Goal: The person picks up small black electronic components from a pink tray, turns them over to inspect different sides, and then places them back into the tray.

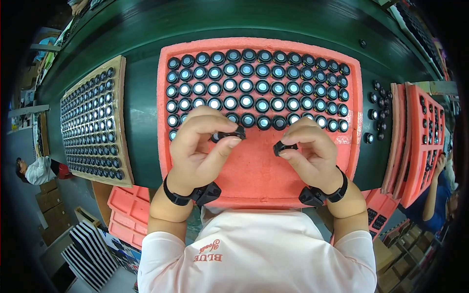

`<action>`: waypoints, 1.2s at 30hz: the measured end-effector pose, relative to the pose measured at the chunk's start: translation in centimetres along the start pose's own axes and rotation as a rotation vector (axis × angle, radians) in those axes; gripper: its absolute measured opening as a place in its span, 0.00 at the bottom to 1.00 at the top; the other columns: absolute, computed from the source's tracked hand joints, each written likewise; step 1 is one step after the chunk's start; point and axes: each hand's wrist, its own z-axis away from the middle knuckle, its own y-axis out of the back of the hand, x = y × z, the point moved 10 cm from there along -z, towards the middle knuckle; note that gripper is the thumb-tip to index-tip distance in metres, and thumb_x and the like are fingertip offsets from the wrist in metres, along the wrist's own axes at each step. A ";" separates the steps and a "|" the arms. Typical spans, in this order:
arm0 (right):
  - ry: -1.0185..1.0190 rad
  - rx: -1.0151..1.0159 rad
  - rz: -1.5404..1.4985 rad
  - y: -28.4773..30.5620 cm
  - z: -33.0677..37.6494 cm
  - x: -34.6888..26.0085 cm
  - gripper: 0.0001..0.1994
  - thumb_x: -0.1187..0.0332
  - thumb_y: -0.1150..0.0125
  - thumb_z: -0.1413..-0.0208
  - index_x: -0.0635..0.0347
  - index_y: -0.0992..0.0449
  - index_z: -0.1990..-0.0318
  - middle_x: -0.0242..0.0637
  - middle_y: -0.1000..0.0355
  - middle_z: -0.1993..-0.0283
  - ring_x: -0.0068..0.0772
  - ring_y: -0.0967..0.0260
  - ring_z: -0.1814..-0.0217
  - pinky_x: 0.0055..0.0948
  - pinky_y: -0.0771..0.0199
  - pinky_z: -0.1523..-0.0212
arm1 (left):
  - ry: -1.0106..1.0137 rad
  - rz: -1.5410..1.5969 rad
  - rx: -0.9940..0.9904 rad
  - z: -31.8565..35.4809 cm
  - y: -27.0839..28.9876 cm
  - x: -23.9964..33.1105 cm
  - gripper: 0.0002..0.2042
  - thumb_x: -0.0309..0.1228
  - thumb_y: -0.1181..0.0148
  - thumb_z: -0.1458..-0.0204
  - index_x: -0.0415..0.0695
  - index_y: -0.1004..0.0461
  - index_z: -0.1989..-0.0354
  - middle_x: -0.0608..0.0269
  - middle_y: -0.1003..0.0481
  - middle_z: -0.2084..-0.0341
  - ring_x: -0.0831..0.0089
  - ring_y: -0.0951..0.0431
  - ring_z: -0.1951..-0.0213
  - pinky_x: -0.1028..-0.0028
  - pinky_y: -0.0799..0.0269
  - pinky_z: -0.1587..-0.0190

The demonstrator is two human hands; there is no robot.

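While my left hand (200, 149) pinches one dark piece (237, 132) between thumb and fingers, my right hand (312, 149) pinches a second dark piece (283, 148) the same way, and the two hands stand apart. Both pieces are over the bare near part of the pink foam tray (254, 171), on my side of its rows of black round parts (263, 71). My left hand is nearer those rows; its piece seems to run roughly sideways, pointing toward the right one across the gap, whose long axis I cannot tell.
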 end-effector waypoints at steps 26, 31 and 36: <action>0.143 -0.453 0.948 -6.9 -0.2 2.0 0.07 0.73 0.41 0.57 0.55 0.24 0.67 0.31 0.36 0.72 0.33 0.33 0.68 0.31 0.31 0.67 | -0.044 -0.805 -0.446 2.2 -1.8 -3.1 0.13 0.20 0.33 0.67 0.44 0.26 0.69 0.63 0.30 0.64 0.62 0.30 0.59 0.66 0.35 0.57; 0.135 -0.441 0.963 -7.5 -0.8 2.4 0.07 0.73 0.42 0.57 0.55 0.24 0.67 0.31 0.33 0.70 0.33 0.32 0.67 0.31 0.30 0.65 | -0.033 -0.838 -0.393 2.1 -1.2 -3.3 0.15 0.20 0.33 0.66 0.45 0.27 0.68 0.63 0.30 0.64 0.61 0.30 0.59 0.66 0.35 0.57; 0.097 -0.435 0.964 -6.9 -0.6 2.7 0.07 0.72 0.40 0.56 0.55 0.24 0.66 0.32 0.30 0.67 0.33 0.30 0.63 0.31 0.29 0.63 | -0.059 -0.789 -0.397 1.9 -1.6 -2.8 0.13 0.20 0.36 0.64 0.45 0.27 0.68 0.63 0.31 0.66 0.61 0.31 0.60 0.65 0.35 0.58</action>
